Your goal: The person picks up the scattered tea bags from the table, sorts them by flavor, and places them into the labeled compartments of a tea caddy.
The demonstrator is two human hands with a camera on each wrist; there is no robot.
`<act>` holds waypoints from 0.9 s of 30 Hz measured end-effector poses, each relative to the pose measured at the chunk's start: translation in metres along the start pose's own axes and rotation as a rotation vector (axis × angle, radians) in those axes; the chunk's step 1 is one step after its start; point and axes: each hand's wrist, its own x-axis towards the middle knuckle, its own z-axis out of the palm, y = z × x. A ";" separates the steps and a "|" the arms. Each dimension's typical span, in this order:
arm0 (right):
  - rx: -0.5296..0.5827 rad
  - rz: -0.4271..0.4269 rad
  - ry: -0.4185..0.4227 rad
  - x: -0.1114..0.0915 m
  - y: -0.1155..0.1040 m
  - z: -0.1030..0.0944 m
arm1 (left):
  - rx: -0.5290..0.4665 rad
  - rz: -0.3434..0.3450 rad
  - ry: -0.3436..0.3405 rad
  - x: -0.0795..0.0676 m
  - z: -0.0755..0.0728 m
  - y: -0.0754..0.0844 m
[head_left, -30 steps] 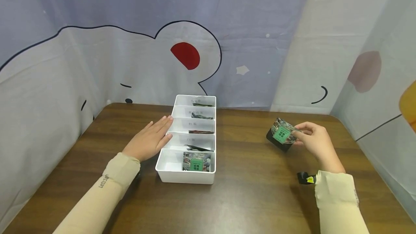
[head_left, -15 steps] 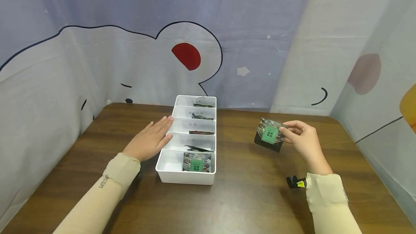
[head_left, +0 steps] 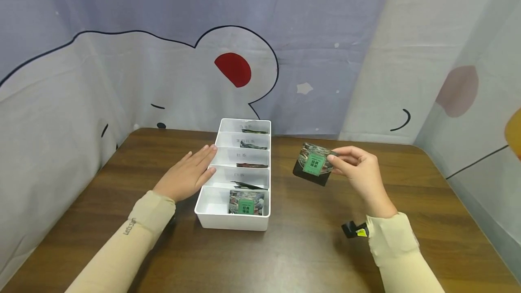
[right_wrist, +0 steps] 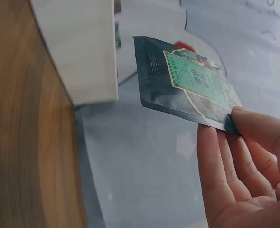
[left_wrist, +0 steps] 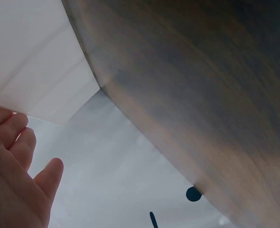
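Observation:
My right hand (head_left: 358,166) pinches a dark tea bag sachet (head_left: 313,165) with a green label by its right edge, thumb on the front and fingers behind. In the right wrist view the sachet (right_wrist: 187,85) is held up, apart from the box. My left hand (head_left: 186,171) lies with straight fingers along the left side of a white divided box (head_left: 232,222), fingertips at its rim. Each of the box's several compartments holds sachets toward its right side. In the front one stands a sachet (head_left: 246,202) with the same green label; those behind show mostly their top edges.
The box stands on a brown wooden table (head_left: 301,248), left of the middle. Printed labels mark the rear compartments. A patterned curtain (head_left: 309,49) hangs behind the table. A black wrist camera (head_left: 354,229) sits below my right wrist.
My right hand has carried the sachet leftward across the table toward the box, and the label now faces me more squarely. The left hand and the box have stayed in place.

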 end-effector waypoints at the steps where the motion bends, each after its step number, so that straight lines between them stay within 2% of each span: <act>1: 0.015 -0.010 -0.002 -0.001 -0.002 0.003 | 0.001 0.001 0.001 0.000 0.000 0.000; 7: 0.142 -0.050 -0.024 -0.006 -0.014 0.024 | 0.001 0.006 0.016 -0.001 -0.001 0.001; 12: 0.231 -0.066 -0.105 -0.011 -0.023 0.047 | 0.001 0.008 0.025 -0.001 -0.001 0.001; 18: 0.254 -0.052 -0.212 -0.013 -0.031 0.075 | 0.002 0.012 0.024 -0.001 0.000 0.001; 27: 0.249 -0.117 -0.283 -0.021 -0.036 0.100 | -0.003 0.008 0.025 0.000 0.002 -0.001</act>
